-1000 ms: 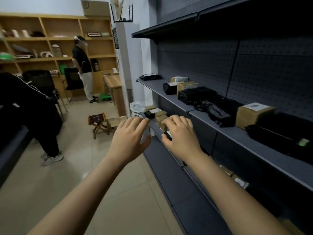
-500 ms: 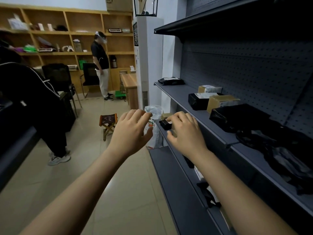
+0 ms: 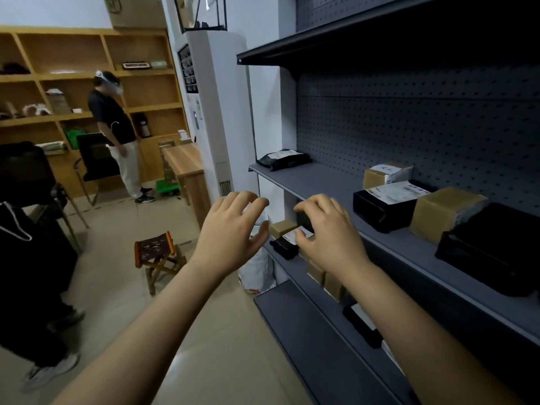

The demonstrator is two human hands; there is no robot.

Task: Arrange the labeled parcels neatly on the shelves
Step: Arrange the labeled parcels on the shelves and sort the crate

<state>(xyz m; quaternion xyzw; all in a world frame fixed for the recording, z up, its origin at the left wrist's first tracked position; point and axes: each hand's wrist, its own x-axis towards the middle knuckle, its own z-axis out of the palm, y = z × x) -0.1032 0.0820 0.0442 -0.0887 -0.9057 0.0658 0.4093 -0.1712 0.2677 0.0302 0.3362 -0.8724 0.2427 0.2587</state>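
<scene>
- The grey metal shelving point(image 3: 336, 185) with a pegboard back runs along my right. The floor point(image 3: 117, 273) is beige tile, and a wall of wooden shelves point(image 3: 140, 92) stands at the far end of the room.
- My right hand point(image 3: 330, 235) has its fingers curled round a small black parcel point(image 3: 305, 222) at the front edge of the lower shelf point(image 3: 295, 268). My wrist hides most of that parcel.
- My left hand point(image 3: 230, 238) hangs in the air off the shelf's end, fingers loosely spread and holding nothing.
- Just left of my right thumb, a black parcel with a white label point(image 3: 282, 248) lies on the lower shelf beside a brown box point(image 3: 282, 228).
- The shelf above carries a flat black parcel point(image 3: 283, 159), a labelled brown box point(image 3: 380, 176), a black box point(image 3: 380, 209), another brown box point(image 3: 441, 211) and a large black bag point(image 3: 491, 252).
- A white sack point(image 3: 257, 267) stands behind my left hand, and a folding stool point(image 3: 159, 252) is near it on the floor.
- A tall white air conditioner point(image 3: 216, 112), a wooden desk point(image 3: 187, 165) and a standing person point(image 3: 114, 135) are further back. A second person in dark clothes point(image 3: 29, 258) crowds the left edge.
</scene>
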